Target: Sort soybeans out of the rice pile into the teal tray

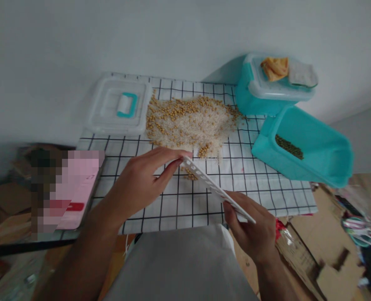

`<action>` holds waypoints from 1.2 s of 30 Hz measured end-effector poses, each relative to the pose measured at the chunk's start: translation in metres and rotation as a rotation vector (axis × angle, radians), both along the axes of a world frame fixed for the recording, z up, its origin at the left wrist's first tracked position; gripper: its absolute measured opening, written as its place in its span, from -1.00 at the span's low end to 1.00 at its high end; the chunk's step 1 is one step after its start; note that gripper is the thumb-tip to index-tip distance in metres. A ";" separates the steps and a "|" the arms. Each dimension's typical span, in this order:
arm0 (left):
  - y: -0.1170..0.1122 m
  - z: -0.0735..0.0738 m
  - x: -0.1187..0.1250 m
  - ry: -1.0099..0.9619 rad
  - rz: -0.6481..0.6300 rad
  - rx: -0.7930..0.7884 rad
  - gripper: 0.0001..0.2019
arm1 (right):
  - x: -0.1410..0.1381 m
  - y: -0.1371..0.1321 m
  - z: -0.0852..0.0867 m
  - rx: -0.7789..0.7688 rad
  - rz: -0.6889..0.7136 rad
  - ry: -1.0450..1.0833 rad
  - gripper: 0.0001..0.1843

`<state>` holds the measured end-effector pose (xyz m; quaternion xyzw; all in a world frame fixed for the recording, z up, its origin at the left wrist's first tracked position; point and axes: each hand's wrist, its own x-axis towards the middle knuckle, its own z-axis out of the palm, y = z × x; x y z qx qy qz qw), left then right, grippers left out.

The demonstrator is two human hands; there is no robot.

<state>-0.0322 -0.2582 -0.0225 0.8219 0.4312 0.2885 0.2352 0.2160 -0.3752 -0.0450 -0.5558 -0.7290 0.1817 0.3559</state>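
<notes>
Between my two hands a thin white plastic panel with slots is held on a slant, seen nearly edge-on. My left hand pinches its far left end between thumb and fingers. Lower down, my right hand grips the near right end, thumb on one side and fingers on the other. Just beyond the panel, pale rice-like grains lie spread on the checked cloth, mixed with yellow beans that look like soybeans. A few more beans lie close beside the panel, partly hidden by it.
A clear lid with a teal handle lies left of the grains. At right stand an open teal bin holding small green beans and a lidded teal bin with cloths on top. A pink-screened device is at left; cardboard lies lower right.
</notes>
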 end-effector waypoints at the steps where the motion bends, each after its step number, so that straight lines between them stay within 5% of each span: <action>1: -0.004 0.001 -0.002 0.002 0.005 0.007 -0.76 | 0.002 -0.001 0.001 -0.011 0.037 0.016 -0.53; 6: -0.019 -0.002 -0.008 -0.025 0.029 0.006 -0.77 | 0.014 -0.002 0.005 -0.070 0.121 0.054 -0.44; 21: 0.007 -0.020 0.014 -0.046 0.027 0.064 -0.79 | 0.012 0.013 -0.007 -0.123 -0.189 0.031 -0.77; 36: 0.012 -0.032 0.011 -0.022 0.068 0.055 -0.77 | 0.009 0.026 -0.012 -0.188 -0.199 0.129 -0.76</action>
